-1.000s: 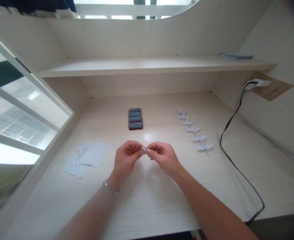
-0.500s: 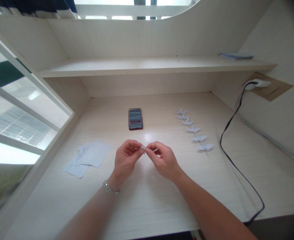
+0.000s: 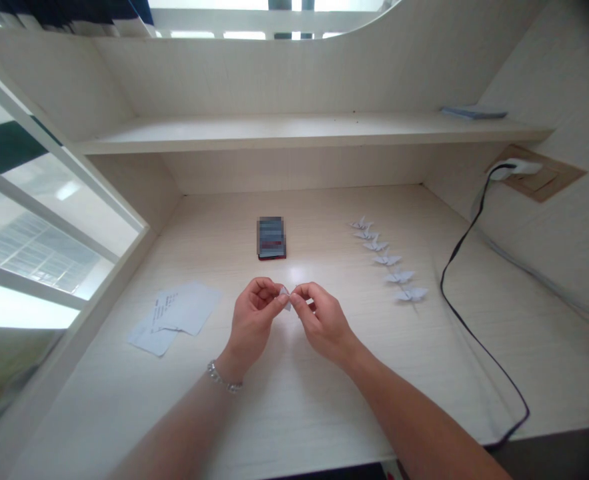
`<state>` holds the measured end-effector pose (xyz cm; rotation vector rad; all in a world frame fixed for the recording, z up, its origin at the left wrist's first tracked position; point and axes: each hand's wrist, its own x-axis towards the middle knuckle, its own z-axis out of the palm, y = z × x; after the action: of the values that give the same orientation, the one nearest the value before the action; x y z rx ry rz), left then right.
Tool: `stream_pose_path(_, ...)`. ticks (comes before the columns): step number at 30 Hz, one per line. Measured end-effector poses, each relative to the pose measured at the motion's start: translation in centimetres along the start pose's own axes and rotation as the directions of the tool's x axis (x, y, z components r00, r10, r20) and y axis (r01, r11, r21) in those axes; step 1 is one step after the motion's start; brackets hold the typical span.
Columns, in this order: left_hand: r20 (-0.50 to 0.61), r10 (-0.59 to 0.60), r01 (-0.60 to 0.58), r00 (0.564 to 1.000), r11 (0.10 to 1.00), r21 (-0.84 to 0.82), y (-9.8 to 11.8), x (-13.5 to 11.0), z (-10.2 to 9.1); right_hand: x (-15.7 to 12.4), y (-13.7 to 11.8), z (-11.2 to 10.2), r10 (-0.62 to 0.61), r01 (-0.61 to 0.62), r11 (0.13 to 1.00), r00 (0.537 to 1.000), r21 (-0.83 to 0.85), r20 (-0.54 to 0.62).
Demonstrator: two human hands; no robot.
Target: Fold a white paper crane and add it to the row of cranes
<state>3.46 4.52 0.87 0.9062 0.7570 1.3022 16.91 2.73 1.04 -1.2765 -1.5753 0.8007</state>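
Above the middle of the pale wooden desk (image 3: pixel 294 400), my left hand (image 3: pixel 254 320) and my right hand (image 3: pixel 321 323) meet fingertip to fingertip. Both pinch a tiny folded piece of white paper (image 3: pixel 285 295) between thumb and forefinger. Most of the paper is hidden by the fingers. A bracelet sits on my left wrist. A diagonal row of several small white paper cranes (image 3: pixel 388 260) lies on the desk to the right of my hands.
A dark phone (image 3: pixel 271 238) lies flat behind my hands. Two white paper sheets (image 3: pixel 177 317) lie at the left. A black cable (image 3: pixel 467 253) runs from a wall plug (image 3: pixel 517 167) down the right side. A shelf (image 3: pixel 294 130) spans the back, with a thin booklet (image 3: pixel 471 112) on it.
My hands have shifted slightly and the pinched paper has turned a little between the fingertips. Nothing else on the desk has moved.
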Motion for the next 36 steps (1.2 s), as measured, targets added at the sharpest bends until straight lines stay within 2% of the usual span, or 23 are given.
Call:
stream_pose_path(3,-0.028,-0.015,0.015,0.999,1.0,-0.011,-0.04,0.06,-0.09,0.16,0.2,-0.21,0.04,-0.038,0.997,0.999,0.068,-0.016)
stream_pose_path(6,-0.033,-0.012,0.012,0.999,1.0,0.009,-0.18,0.11,-0.24,0.22,0.13,-0.48,0.021,-0.02,0.998,1.0,0.054,-0.011)
stream_pose_path(12,-0.051,0.019,-0.015,0.999,0.996,0.084,-0.35,0.11,-0.22,0.15,-0.12,-0.6,-0.081,0.081,0.988,0.997,-0.131,0.008)
stream_pose_path(15,-0.076,0.041,-0.03,0.996,0.988,0.149,-0.28,0.06,0.0,0.16,-0.25,-0.65,-0.09,0.093,0.97,0.996,-0.223,0.022)
stream_pose_path(19,-0.074,0.044,-0.03,0.996,0.982,0.189,-0.14,-0.09,0.25,0.12,-0.39,-0.65,-0.083,0.091,0.961,0.996,-0.26,0.039)
stream_pose_path(30,-0.059,0.05,-0.034,0.997,0.972,0.234,-0.15,-0.11,0.24,0.19,-0.13,-0.38,-0.044,0.047,0.987,0.999,-0.154,0.02)
stream_pose_path(36,-0.031,0.0,0.007,1.0,0.976,0.219,-0.15,0.13,-0.21,0.53,0.3,-0.8,0.109,-0.109,0.993,0.994,0.041,0.012)
